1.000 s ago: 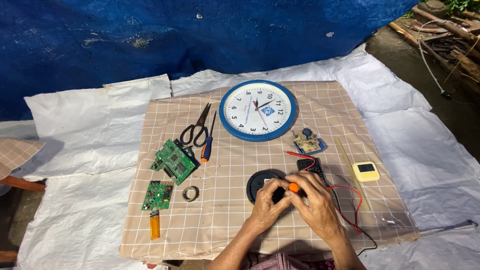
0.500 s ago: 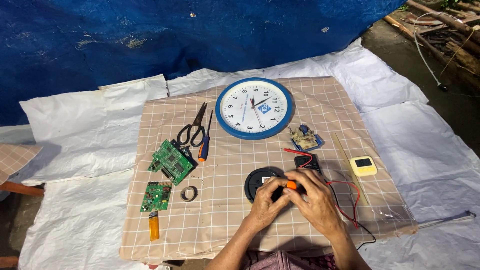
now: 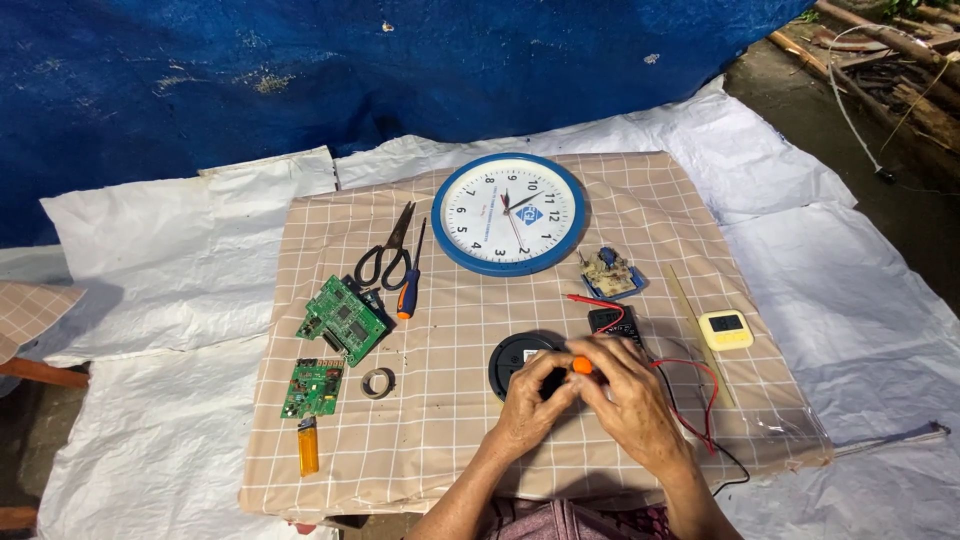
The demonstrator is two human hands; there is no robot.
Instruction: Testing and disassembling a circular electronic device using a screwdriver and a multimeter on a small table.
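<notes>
Down near the front edge of the beige checked cloth [image 3: 450, 440], both hands meet over a round black disc-shaped part [image 3: 515, 358]. The left hand [image 3: 535, 405] curls its fingers closed around the disc's right side, and the right hand [image 3: 630, 400] is closed on a small orange-tipped tool [image 3: 581, 365], which shows just between the two thumbs. The disc lies partly under the hands, its left half uncovered, a little right of the cloth's middle.

Just behind the right hand sits a black multimeter [image 3: 613, 321] with red and black leads trailing toward the right edge. A yellow digital timer [image 3: 726, 329] lies near that edge. Toward the back edge rests a blue-rimmed round wall clock [image 3: 509, 214], with a small blue circuit module [image 3: 611, 273] to its right. On the left side lie black-handled scissors [image 3: 386, 252], a screwdriver with orange and blue grip [image 3: 410, 282], two green circuit boards [image 3: 343, 319], a roll of tape [image 3: 378, 382] and an orange lighter [image 3: 308, 446].
</notes>
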